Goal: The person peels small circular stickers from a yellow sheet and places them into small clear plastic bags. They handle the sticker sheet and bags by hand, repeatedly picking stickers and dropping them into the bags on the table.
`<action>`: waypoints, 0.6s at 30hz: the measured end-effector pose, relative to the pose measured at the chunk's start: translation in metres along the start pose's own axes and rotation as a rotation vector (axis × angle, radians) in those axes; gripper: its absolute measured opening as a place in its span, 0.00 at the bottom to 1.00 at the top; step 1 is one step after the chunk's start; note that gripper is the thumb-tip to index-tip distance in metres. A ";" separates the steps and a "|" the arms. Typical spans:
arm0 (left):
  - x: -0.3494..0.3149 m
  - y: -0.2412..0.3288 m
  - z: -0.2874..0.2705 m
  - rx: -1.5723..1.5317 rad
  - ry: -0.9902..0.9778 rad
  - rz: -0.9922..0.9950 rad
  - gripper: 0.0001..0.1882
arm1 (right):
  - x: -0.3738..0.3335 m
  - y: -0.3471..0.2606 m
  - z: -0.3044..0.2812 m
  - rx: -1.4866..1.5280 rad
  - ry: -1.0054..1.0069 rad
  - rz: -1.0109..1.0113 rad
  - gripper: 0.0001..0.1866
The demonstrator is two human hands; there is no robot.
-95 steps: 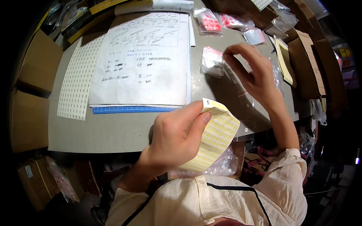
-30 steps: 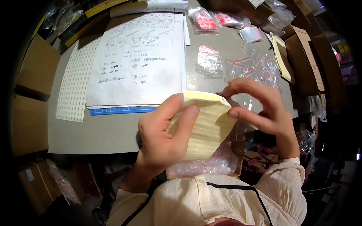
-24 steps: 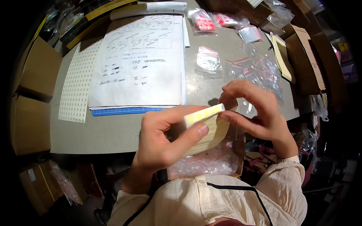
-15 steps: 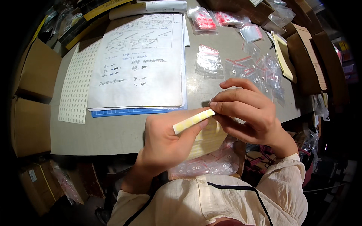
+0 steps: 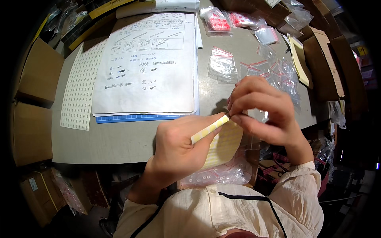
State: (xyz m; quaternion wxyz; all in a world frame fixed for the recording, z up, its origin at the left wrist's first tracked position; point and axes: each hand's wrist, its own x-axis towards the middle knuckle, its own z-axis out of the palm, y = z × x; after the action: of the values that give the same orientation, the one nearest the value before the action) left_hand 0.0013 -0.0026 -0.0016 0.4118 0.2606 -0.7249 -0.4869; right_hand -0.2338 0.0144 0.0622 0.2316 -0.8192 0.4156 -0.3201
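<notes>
My left hand (image 5: 176,142) grips a sheet of round yellow stickers (image 5: 224,144), thumb on top, with one edge bent over into a narrow strip. The rest of the sheet hangs down behind the thumb. My right hand (image 5: 264,109) is closed in a pinch at the far right end of that strip, thumb against fingertips; what lies between them is too small to make out. Below the sheet, close to my body, is an open box holding small clear zip bags (image 5: 222,174) with white round spots on them.
Papers with drawings and handwriting (image 5: 147,99) lie on a blue board (image 5: 135,118). Left of them is a sheet of small printed labels (image 5: 77,99). Clear zip bags (image 5: 222,65) and red-marked packs (image 5: 216,20) lie at the far right. Cardboard boxes (image 5: 33,127) flank the table.
The right hand's fingers have curled in and closed tighter at the strip's end. Both hands and the sticker sheet have shifted slightly right, and the strip is tilted more steeply.
</notes>
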 end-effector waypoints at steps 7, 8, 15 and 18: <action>-0.003 -0.003 0.006 -0.123 0.082 -0.112 0.14 | 0.020 0.075 -0.007 -0.499 0.123 0.041 0.08; -0.002 -0.001 0.005 -0.142 0.068 -0.151 0.14 | 0.018 0.080 -0.005 -0.594 0.082 0.003 0.09; -0.002 0.005 0.003 -0.159 0.030 -0.267 0.14 | 0.003 0.063 -0.028 -0.829 -0.144 -0.012 0.08; -0.002 0.002 0.005 -0.175 0.038 -0.248 0.14 | 0.001 0.045 -0.032 -0.833 -0.092 -0.045 0.09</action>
State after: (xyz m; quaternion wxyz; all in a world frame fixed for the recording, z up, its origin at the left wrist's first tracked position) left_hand -0.0015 0.0022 -0.0015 0.3834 0.3201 -0.6340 -0.5904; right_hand -0.2803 -0.0142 0.0553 -0.1083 -0.8653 0.4806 -0.0927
